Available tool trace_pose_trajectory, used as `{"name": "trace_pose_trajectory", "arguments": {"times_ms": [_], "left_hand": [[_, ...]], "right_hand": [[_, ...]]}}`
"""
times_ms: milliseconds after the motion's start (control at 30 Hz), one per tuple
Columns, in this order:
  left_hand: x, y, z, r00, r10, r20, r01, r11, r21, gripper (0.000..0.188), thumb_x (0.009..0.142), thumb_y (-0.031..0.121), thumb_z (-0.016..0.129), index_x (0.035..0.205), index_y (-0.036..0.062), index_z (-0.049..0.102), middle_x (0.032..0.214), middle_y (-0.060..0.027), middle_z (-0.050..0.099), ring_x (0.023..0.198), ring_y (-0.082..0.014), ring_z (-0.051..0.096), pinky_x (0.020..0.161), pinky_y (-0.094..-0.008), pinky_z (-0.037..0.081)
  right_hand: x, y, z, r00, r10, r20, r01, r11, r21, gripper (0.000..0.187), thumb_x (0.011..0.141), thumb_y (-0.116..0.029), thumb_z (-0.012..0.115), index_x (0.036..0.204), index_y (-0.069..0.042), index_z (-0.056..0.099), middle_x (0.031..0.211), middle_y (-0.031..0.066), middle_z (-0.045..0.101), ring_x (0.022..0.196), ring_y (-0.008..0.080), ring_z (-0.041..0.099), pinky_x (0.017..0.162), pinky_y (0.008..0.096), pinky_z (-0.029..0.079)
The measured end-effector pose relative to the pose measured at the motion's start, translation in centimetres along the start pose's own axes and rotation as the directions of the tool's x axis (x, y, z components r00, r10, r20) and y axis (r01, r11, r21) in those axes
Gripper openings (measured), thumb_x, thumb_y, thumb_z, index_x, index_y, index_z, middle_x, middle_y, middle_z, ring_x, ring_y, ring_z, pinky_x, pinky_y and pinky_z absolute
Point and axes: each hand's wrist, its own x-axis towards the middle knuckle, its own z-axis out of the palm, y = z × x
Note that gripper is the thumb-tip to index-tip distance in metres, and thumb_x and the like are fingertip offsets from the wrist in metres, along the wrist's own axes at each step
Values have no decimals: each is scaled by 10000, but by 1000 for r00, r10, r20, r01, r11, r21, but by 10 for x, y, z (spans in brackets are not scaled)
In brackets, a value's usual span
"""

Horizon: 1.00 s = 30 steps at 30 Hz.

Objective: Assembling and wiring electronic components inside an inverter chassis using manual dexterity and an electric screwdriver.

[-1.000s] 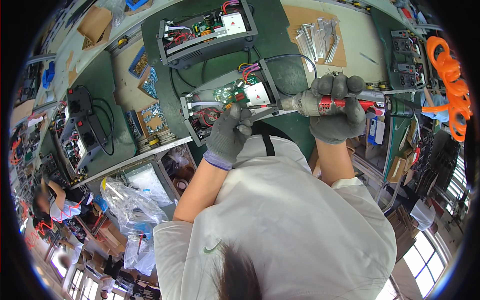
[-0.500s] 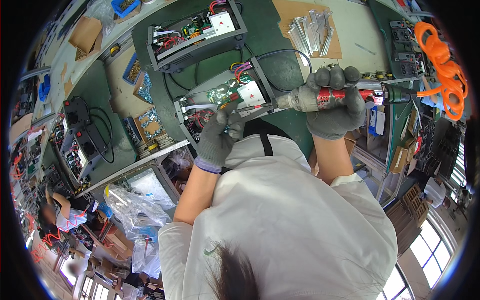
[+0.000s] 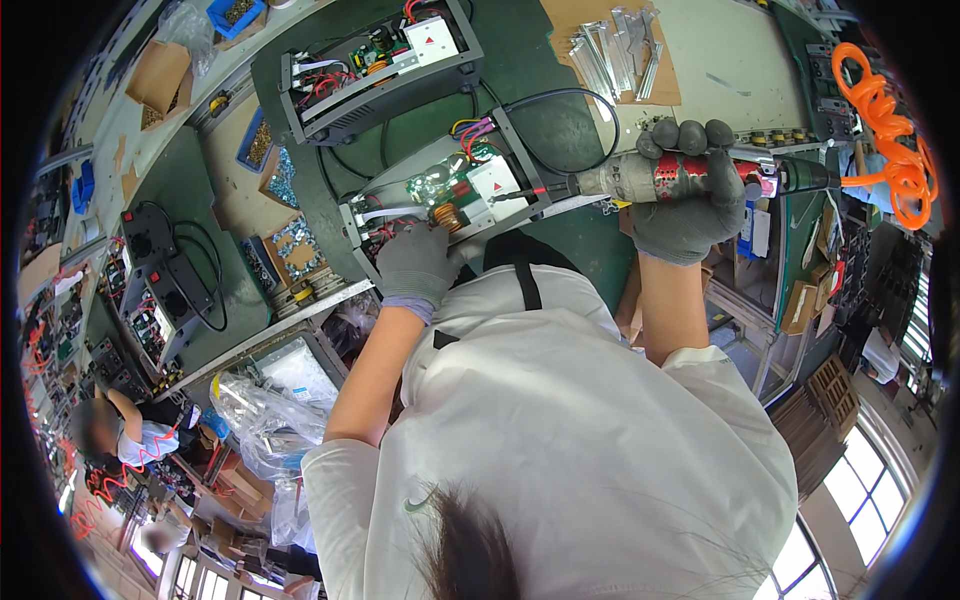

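My right hand (image 3: 690, 200), in a dark-coated grey glove, is wrapped round a worn red and grey air screwdriver (image 3: 670, 178). The tool lies almost level, its thin bit (image 3: 530, 192) pointing left over the near right part of an open electronic device (image 3: 400, 195). That device has a grey metal housing, a green circuit board, a copper coil and a white plate (image 3: 496, 188). My gloved left hand (image 3: 415, 262) rests at the housing's near left edge, fingers bent over it. The fingertips are partly hidden, and whether a small part is among them cannot be seen.
A second open device (image 3: 385, 80) stands behind. Metal strips (image 3: 615, 55) lie on cardboard at the back. Trays of small screws (image 3: 285, 175) sit left, beside more devices (image 3: 165, 265). An orange coiled air hose (image 3: 880, 130) hangs right. A co-worker (image 3: 130, 430) is at far left.
My left hand has moved from the bit's tip down-left to the housing's near edge. The screwdriver has shifted slightly right, and its bit lies over the device near the white plate.
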Motion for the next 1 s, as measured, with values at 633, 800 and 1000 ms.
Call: {"name": "trace_pose_trajectory", "arguments": {"times_ms": [633, 800, 1000], "left_hand": [[14, -8, 27, 997, -74, -38, 66, 981, -180, 220, 926, 344, 593, 948, 164, 717, 962, -103, 668, 838, -321, 687, 701, -467, 547], [16, 1, 26, 991, -131, -2, 130, 981, -146, 218, 909, 344, 620, 961, 153, 711, 959, -101, 671, 828, -311, 694, 695, -467, 551], [15, 7, 28, 976, -212, -50, 197, 958, -210, 300, 931, 379, 613, 909, 99, 720, 937, -126, 690, 861, -311, 704, 705, -455, 560]], "right_hand": [[-11, 17, 3, 994, 1, -108, -20, 983, -182, 264, 888, -125, 573, 1138, -65, 631, 940, 111, 692, 876, 282, 664, 801, 425, 527], [-17, 28, 9, 988, 54, -145, -81, 979, -188, 230, 896, -172, 590, 1117, -118, 628, 941, 89, 658, 936, 253, 630, 866, 400, 492], [-28, 46, 11, 985, 143, 99, -95, 919, -382, 301, 879, -138, 601, 1179, -126, 627, 968, 89, 651, 944, 269, 620, 886, 424, 477]]}}
